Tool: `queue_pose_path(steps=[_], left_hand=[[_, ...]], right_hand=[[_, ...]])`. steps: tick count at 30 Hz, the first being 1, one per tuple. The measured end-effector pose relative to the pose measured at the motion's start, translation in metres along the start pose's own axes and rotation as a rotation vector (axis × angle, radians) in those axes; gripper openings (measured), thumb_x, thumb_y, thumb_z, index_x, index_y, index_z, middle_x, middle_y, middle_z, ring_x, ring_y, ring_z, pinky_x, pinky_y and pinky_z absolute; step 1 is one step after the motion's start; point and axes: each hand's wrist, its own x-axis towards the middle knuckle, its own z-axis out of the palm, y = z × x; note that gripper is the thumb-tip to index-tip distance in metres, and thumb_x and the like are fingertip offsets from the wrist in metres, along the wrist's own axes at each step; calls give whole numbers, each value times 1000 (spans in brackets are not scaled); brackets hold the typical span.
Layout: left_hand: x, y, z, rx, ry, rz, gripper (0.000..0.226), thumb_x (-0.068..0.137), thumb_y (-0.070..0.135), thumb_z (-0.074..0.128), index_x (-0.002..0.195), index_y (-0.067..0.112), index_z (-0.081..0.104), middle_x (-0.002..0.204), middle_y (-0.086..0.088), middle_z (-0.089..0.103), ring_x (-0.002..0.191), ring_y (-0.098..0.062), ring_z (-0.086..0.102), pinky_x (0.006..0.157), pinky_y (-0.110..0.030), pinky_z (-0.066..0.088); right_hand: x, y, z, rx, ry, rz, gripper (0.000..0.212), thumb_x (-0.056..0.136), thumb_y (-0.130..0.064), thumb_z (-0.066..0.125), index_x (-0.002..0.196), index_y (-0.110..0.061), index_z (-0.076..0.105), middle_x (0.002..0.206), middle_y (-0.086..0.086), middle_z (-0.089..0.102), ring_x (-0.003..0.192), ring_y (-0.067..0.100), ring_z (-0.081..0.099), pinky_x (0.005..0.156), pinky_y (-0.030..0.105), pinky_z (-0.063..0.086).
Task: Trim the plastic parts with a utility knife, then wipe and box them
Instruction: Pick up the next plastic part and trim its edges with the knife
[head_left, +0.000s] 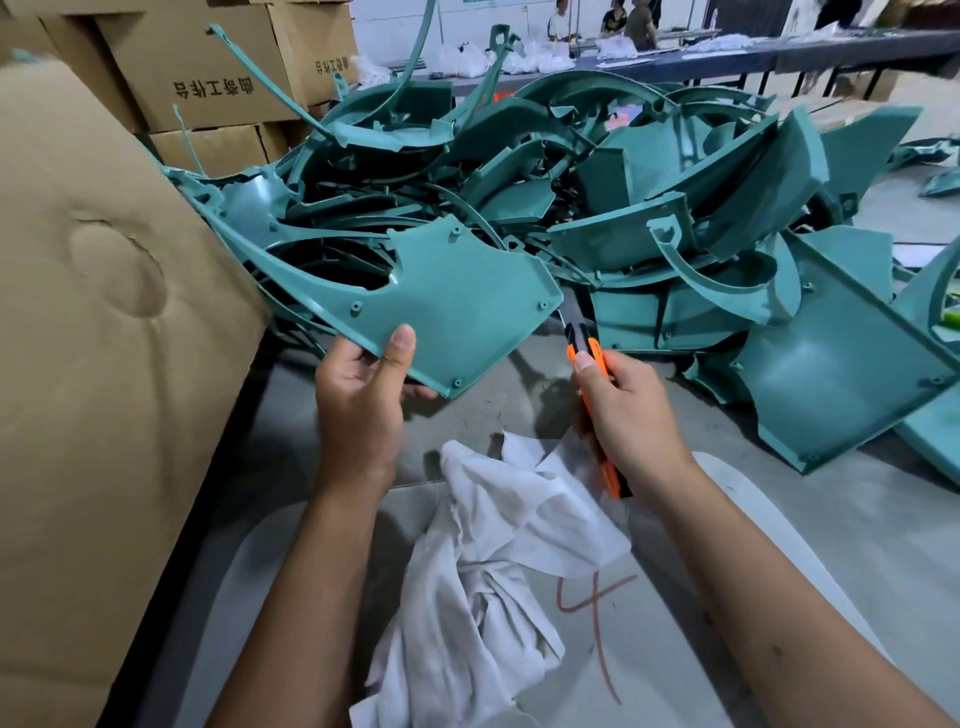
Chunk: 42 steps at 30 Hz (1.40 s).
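My left hand (358, 400) grips a teal plastic part (457, 296) by its lower edge. My right hand (628, 415) clasps the orange utility knife (587, 358), blade at the part's corner, above a white rag (498, 561) on the bench (831, 530).

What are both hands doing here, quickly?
Left hand: closed on the teal plastic part, thumb on top.
Right hand: closed on the orange utility knife, blade out.

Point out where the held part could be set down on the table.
Bare grey table shows between the hands, the rag and the pile. More lies right of the right hand, by the red mark. The pile crowds the far side; a box blocks the left.
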Motion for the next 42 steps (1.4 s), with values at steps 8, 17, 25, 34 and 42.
queue_pose_path(steps=[8,17,25,34,42], left_hand=[[-4,3,0,124,-51,37,11,99,15,64,99,25,70,91,10,77,70,-6,68,54,-20,55],[-1,6,0,-28,65,-9,17,99,24,62,105,33,74,109,6,77,96,-14,72,74,-27,60],[-1,14,2,-215,-50,-159,29,104,29,49,111,37,76,120,6,75,113,-13,70,88,-31,58],[-4,11,0,58,-259,-339,60,103,58,37,70,25,74,52,8,55,38,-6,48,39,-17,37],[-11,5,2,36,-494,-460,68,105,56,35,55,22,66,41,6,45,32,-4,42,36,-15,35]], right_hand=[[-1,-5,-2,86,19,-40,40,107,-40,49,86,-6,55,63,14,58,54,20,51,56,35,41],[2,2,-6,7,-148,287,36,108,-44,52,93,-15,67,60,6,58,45,19,51,46,31,42],[-2,-6,-8,318,-90,40,43,102,-54,53,85,-16,60,61,6,60,50,21,49,46,30,40],[-20,-16,-2,199,-166,-457,35,108,-23,50,84,1,54,62,15,51,51,19,49,50,28,41],[-30,-21,9,116,-257,-527,35,108,-34,47,80,-13,51,60,11,53,52,21,50,51,45,40]])
